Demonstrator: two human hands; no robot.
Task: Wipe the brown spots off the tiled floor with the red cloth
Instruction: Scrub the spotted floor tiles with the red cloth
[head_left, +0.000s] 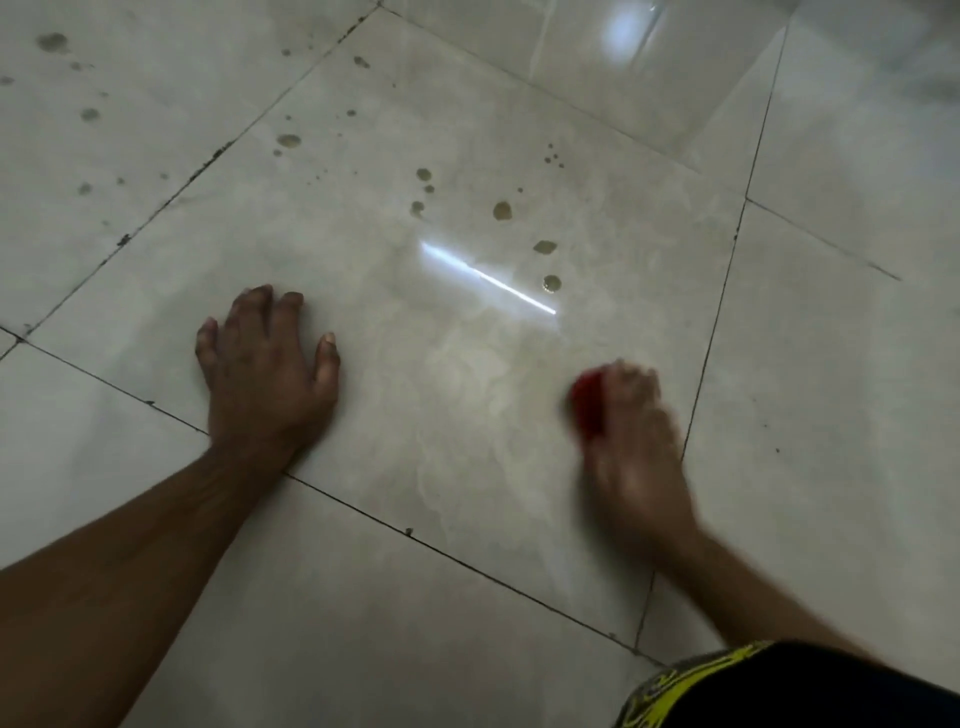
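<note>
While our left hand (267, 364) lies flat on the tiled floor (363, 249), its fingers are straight and spread apart, the fingertips pointing away from us and the thumb out to the right; it holds nothing and only presses on the tile, with its wrist just over a dark grout line (441, 551) that runs down toward the right. Beyond it, on the far left tiles and across the upper part of the big centre tile, we see brown spots (502, 210) scattered well apart from both our hands, the nearest few sitting just beyond a bright streak of reflected light (488, 278). Between our hands the tile shows a paler, smeared patch (467, 415) and bare surface. Further right, our right hand (631, 415) is blurred, its fingers curled over the red cloth (587, 408), which is bunched against the floor; only a red edge shows at the left side of the hand, its visible length running roughly away from us, though blur keeps us from telling its shape. Just right of that hand another grout line (722, 306) marks the tile's edge. At the lower right corner we see black and yellow patterned clothing (727, 680).
</note>
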